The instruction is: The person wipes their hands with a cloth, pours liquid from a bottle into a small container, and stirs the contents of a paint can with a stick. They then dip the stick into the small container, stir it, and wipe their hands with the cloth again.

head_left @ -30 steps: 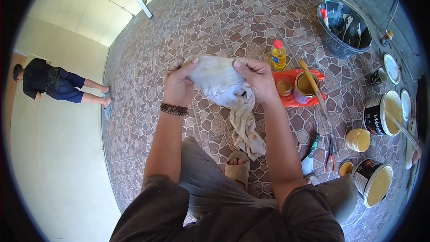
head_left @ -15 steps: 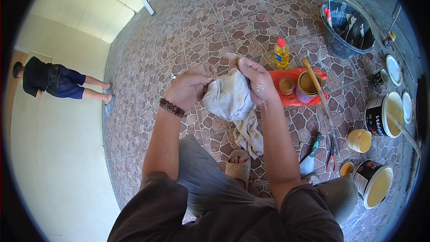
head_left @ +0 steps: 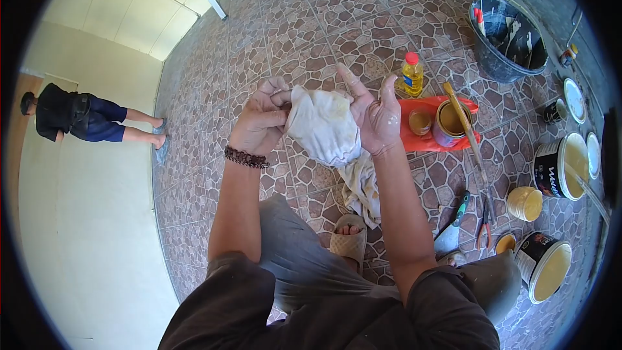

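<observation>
My left hand (head_left: pixel 261 116), with a braided bracelet at its wrist, pinches the upper left corner of a white rag (head_left: pixel 324 126). The rag hangs bunched between my hands and has faint yellowish stains. Palm up beside its right edge, my right hand (head_left: pixel 378 120) has its fingers spread, with whitish specks on the skin. Below the rag, a stained length of cloth (head_left: pixel 363 188) shows near my sandalled foot (head_left: pixel 348 236).
To the right, an open can (head_left: pixel 448 126) with a stick across it stands on red plastic beside a yellow bottle (head_left: pixel 412 76). Beyond are a black bucket (head_left: pixel 492 55), paint tubs (head_left: pixel 549 167), a scraper (head_left: pixel 453 227) and pliers (head_left: pixel 484 227). A person (head_left: pixel 84 115) stands by the left wall.
My right hand has let go of the rag's upper edge and its fingers have opened out. My left hand keeps its pinch, and the rag has shifted slightly up and left.
</observation>
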The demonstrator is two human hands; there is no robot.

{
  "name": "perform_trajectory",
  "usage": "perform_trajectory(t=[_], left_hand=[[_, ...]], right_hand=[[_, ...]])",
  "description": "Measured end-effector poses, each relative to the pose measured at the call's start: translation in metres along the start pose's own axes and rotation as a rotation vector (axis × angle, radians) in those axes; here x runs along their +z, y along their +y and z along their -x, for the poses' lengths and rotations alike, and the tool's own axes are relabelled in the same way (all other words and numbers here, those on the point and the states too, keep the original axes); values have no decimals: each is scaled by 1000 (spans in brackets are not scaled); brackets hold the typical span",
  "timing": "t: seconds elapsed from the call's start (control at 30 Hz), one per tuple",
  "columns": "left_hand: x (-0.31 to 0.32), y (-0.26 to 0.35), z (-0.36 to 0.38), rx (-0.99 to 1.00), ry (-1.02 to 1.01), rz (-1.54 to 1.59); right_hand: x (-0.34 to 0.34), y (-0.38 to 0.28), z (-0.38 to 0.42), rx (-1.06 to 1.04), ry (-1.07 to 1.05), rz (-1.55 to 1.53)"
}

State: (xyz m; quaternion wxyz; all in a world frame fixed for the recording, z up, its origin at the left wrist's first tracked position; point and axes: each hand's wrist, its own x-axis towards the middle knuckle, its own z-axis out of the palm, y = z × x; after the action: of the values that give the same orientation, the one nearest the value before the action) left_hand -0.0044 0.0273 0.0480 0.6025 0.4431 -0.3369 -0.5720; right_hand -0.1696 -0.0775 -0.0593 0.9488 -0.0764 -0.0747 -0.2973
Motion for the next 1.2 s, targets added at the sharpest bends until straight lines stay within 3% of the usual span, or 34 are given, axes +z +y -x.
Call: perform_trajectory(t=[0.13, 0.2, 0.23, 0.33, 0.37, 0.43, 0.57, 0.63, 0.67, 0.73, 0.77, 0.83, 0.93, 1.07, 1.13, 1.2], left_hand=[[9, -1, -2, -41, 92, -55], [2, -2, -5, -230, 77, -304], [8, -7, -4, -288, 215, -434], [22, -13, -5, -390, 333, -582], [24, -17, -4, -391, 333, -581], [23, -25, 2, -151, 112, -1127], [3, -23, 0, -354, 18, -1062], [2, -15, 2, -314, 254, -1060], [-4, -17, 0, -316, 253, -1059], [-13, -20, -3, -173, 370, -495], [-16, -19, -3, -174, 373, -495], [-10, -11, -3, -51, 368, -172], [-17, -7, 0, -116, 484, -25], [-36, -12, 1, -235, 419, 20], [-46, -21, 1, -421, 207, -89], [-45, -26, 2, -484, 235, -153]], right_hand=[[2, 1, -2, 3, 28, 68], [-1, 3, -3, -42, 50, 133], [-1, 3, -3, -39, 53, 131], [0, 6, -6, -60, 78, 124], [1, 6, -7, -78, 92, 125], [0, 7, -10, -93, 106, 126], [-8, 10, -13, -100, 100, 156], [-9, 10, -14, -92, 90, 147], [-9, 10, -15, -94, 89, 129], [-8, 12, -17, -94, 86, 109], [-7, 13, -18, -78, 81, 99], [-8, 16, -20, -61, 77, 87], [-8, 17, -22, -92, 117, 125], [-7, 12, -21, -114, 127, 61], [-11, 9, -23, -116, 121, 45], [-17, 7, -26, -123, 86, 41]])
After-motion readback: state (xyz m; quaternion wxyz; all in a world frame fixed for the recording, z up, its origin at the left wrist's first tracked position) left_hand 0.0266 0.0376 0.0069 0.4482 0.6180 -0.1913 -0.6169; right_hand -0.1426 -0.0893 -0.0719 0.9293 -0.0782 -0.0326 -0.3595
